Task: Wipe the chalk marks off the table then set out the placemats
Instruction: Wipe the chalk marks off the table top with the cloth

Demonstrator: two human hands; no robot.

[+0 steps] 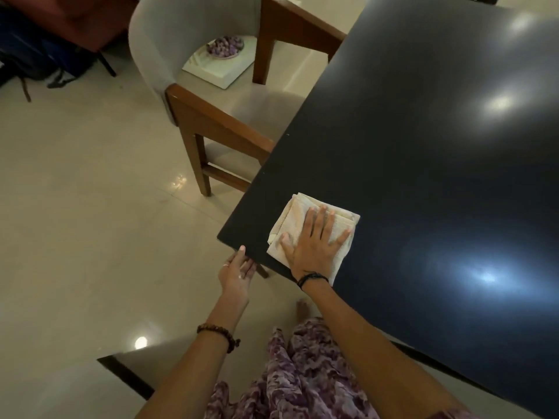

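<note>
A chair (pixel 211 116) with a grey back stands at the table's (pixel 423 146) far-left edge, a white tray (pixel 217 68) with a bowl (pixel 225 46) of purple pieces on its seat. The folded cloth (pixel 302 219) lies near the table's corner, under the flat, spread right hand (pixel 313 241). The left hand (pixel 237 272), fingers straight, touches the corner's edge. The dark tabletop is glossy; the floor (pixel 75 207) is pale tile.

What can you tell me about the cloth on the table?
The cloth is cream-coloured and looks like soft towelling, folded into a thick, rough square with layered edges showing at its far corner. It lies flat on the dark, glossy table, near the corner closest to the person. The right hand presses down on it with fingers spread and straight.
</note>
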